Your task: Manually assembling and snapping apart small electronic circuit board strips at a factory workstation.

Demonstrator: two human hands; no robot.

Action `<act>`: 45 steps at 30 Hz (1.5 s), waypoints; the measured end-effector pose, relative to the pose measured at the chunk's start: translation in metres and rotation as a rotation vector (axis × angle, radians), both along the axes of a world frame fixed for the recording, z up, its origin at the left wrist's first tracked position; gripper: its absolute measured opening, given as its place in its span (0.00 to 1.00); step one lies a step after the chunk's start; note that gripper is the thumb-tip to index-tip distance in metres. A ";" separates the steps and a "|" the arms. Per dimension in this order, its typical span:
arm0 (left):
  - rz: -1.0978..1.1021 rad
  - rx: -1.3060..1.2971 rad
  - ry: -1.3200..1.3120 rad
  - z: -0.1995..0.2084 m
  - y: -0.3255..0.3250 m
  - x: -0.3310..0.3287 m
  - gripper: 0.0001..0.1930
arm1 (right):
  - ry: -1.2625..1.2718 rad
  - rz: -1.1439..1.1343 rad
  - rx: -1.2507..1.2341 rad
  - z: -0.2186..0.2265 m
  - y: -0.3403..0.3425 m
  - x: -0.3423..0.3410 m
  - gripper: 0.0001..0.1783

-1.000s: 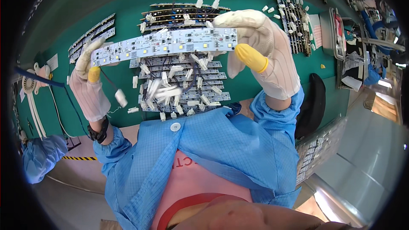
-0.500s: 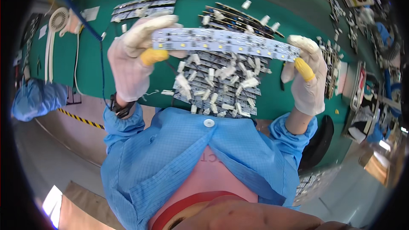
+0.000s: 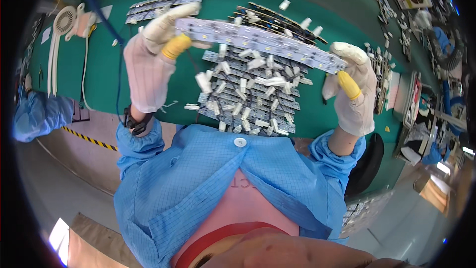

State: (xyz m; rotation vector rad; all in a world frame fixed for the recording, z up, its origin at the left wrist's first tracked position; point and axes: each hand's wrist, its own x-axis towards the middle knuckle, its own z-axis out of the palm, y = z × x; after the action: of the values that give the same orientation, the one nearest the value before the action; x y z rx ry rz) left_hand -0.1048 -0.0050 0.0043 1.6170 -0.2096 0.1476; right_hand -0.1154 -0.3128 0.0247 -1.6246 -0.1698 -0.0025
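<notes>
Between my two gloved hands a long white LED circuit board strip (image 3: 260, 42) is held up above the bench, its component side showing. My left hand (image 3: 157, 52) grips its left end, the yellow-covered thumb below and the fingers above. The right end is pinched by my right hand (image 3: 351, 82), also with a yellow-covered thumb. Below the strip lies a pile of similar boards (image 3: 250, 97) with white connectors and short dark leads. Part of the pile is hidden behind the strip. Just beyond it sits a stack of boards (image 3: 275, 22) resting on their edges.
More strips (image 3: 166, 5) lie at the far left of the green mat (image 3: 193, 82). A small white fan (image 3: 64, 21) and a hanging blue cord (image 3: 94, 2) are at the left. Board rows (image 3: 381, 72) and a tray (image 3: 407, 97) line the right. A co-worker's blue sleeve (image 3: 44, 114) shows at the left edge.
The strip's left end has risen with my left hand, so it now slopes down more steeply to the right. My right hand keeps its grip and has shifted slightly.
</notes>
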 end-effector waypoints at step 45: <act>-0.158 -0.563 0.093 -0.031 -0.014 0.014 0.29 | 0.242 0.117 0.197 -0.007 0.004 0.007 0.25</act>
State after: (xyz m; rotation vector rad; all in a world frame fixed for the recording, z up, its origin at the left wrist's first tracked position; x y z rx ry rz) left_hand -0.0910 -0.0193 -0.0262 1.0396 -0.2006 0.0056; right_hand -0.1082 -0.3088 0.0176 -1.4034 -0.0750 0.2585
